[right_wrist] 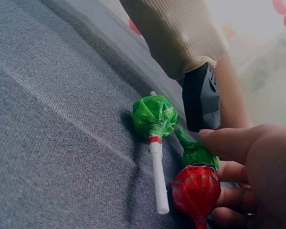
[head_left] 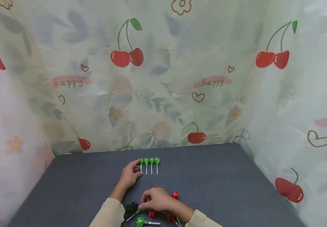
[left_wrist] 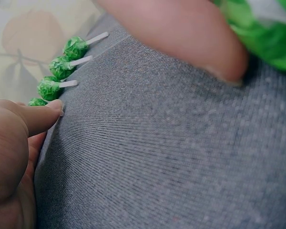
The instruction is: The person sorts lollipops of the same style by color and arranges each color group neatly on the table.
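Several green-wrapped lollipops [head_left: 152,160] stand side by side in a row near the far edge, white sticks toward me. My left hand [head_left: 129,174] is at the row's left end, holding the leftmost green lollipop [head_left: 141,161] between a finger at its head and the thumb by its stick. Closer to me, my right hand [head_left: 157,199] pinches another green lollipop [right_wrist: 200,155] low over the cloth. Just beside its fingers lies a red lollipop [right_wrist: 196,188]. A further green lollipop [head_left: 140,222] lies in front, its stick pointing right. The curled fingers partly hide both held lollipops.
More red lollipops [head_left: 175,195] lie around and under my right forearm. A black wrist camera [head_left: 130,208] on the left wrist sits close to the right fingertips. The dark grey tabletop [head_left: 223,179] is bordered by a printed curtain [head_left: 163,78] behind and at both sides.
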Demonstrator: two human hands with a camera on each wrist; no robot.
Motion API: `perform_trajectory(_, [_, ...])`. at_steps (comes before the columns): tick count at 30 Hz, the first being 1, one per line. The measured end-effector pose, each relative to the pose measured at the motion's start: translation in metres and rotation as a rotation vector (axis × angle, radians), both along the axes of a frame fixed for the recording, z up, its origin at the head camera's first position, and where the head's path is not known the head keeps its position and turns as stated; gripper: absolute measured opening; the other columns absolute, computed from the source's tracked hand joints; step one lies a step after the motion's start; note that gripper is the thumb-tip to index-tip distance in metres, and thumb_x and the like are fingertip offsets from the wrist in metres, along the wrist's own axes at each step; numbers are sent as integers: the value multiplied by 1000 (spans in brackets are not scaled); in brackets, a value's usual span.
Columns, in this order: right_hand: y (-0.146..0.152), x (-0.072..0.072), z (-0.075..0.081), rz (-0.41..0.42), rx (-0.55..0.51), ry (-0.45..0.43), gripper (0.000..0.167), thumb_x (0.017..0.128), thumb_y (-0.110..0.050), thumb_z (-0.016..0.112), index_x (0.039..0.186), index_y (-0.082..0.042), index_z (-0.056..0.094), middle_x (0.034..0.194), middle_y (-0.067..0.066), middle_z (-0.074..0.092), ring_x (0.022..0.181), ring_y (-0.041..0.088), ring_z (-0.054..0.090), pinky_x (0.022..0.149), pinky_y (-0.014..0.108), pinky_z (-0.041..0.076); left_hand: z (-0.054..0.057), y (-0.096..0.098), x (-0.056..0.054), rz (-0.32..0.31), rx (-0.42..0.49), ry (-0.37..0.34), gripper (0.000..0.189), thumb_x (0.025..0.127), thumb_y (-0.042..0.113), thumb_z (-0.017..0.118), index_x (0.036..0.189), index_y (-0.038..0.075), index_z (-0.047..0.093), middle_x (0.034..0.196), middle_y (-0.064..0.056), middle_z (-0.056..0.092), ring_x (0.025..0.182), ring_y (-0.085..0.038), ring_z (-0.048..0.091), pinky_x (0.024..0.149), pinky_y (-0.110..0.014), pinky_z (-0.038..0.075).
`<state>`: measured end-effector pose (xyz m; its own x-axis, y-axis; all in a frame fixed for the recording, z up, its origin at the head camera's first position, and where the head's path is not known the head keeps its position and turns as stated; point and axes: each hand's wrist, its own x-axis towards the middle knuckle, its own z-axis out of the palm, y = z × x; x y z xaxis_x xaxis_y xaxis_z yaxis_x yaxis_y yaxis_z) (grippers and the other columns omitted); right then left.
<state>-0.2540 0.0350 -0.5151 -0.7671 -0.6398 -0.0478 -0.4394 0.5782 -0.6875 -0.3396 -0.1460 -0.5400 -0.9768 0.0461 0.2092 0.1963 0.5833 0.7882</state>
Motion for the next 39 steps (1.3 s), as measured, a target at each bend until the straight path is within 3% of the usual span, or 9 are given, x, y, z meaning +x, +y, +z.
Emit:
perform_trajectory(13, [3, 2, -1, 29, -15, 74, 14, 81, -36, 78, 80, -24, 69, 57, -21, 53, 52, -4, 50, 56, 17, 39, -1, 0, 1, -7, -9, 17, 59, 82, -3, 75, 137, 0, 54, 116, -18, 63, 103, -29, 63, 89, -43, 51])
perform_trajectory(20, [7, 2, 1, 59, -55, 31, 14, 81, -31, 78, 79, -21, 68, 58, -19, 53, 51, -4, 48, 52, 16, 40, 0, -1, 0, -6, -19, 10, 59, 82, -2, 75, 137, 1, 54, 115, -17, 63, 103, -29, 63, 89, -43, 51])
perform_trajectory(28, [11, -1, 7, 102, -104, -100, 12, 85, -23, 76, 81, -15, 68, 61, -12, 56, 52, -1, 47, 49, 16, 38, 1, -1, 2, -1, -11, 7, 60, 82, -1, 75, 138, 2, 53, 116, -17, 63, 104, -29, 63, 89, -42, 51])
perform_trajectory(39, [15, -10, 9, 161, -106, -52, 10, 85, -20, 76, 87, -13, 70, 67, -15, 58, 59, -3, 53, 56, 15, 44, 0, -1, 0, -11, 9, 17, 59, 81, -3, 76, 136, 0, 54, 115, -18, 63, 103, -29, 64, 89, -42, 51])
